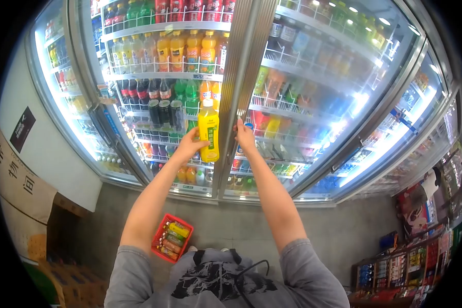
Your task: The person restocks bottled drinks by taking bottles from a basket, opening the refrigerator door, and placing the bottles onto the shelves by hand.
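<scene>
A yellow drink bottle (209, 134) with a white cap stands upright in the grip of my left hand (191, 143), in front of the cooler shelves. Its green label with pale characters faces me. My right hand (245, 136) is at the metal edge of the cooler door (252, 77), fingers curled against the frame; the fingertips are partly hidden. Behind the bottle are dark cans (164, 112) and green bottles (192, 96) on the middle shelf. Orange juice bottles (177, 51) line the shelf above.
On the floor at my lower left sits a red basket (186, 248) holding several bottles. More glass cooler doors (339, 102) run to the right. Cardboard boxes (72, 282) lie at the lower left, and a snack rack (403, 259) stands at the lower right.
</scene>
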The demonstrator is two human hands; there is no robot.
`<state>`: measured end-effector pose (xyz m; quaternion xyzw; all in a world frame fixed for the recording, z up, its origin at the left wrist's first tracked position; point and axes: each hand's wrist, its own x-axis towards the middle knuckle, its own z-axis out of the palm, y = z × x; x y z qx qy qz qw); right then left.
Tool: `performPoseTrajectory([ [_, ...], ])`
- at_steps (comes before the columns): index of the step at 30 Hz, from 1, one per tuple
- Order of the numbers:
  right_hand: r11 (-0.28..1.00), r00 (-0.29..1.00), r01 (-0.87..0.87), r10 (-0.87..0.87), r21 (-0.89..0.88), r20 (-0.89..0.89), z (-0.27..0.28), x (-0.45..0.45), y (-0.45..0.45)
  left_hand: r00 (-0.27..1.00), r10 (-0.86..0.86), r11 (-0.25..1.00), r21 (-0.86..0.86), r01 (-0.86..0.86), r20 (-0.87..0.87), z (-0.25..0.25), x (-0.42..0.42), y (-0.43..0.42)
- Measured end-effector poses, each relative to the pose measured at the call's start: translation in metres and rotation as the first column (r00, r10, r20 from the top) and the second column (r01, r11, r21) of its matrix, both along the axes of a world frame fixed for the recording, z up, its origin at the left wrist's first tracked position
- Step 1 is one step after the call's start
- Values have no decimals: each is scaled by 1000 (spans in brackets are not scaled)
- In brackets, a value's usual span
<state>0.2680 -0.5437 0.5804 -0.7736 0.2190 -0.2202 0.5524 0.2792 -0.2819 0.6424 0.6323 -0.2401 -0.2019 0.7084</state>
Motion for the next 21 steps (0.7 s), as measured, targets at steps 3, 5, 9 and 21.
performPoseTrajectory([
  [3,999,999,26,-25,32,-25,26,-18,14,1000,-21,1000,7,21,-8,12,3,7],
  [5,999,999,50,-50,10,-10,25,-17,16,998,-64,995,82,62,20,20,11,8],
  [9,988,994,98,-104,-120,-42,30,-31,21,987,-161,986,-49,161,9,9,37,5],
  [21,978,974,124,-88,170,-207,82,-170,72,959,-282,959,-25,282,31,21,38,-28],
])
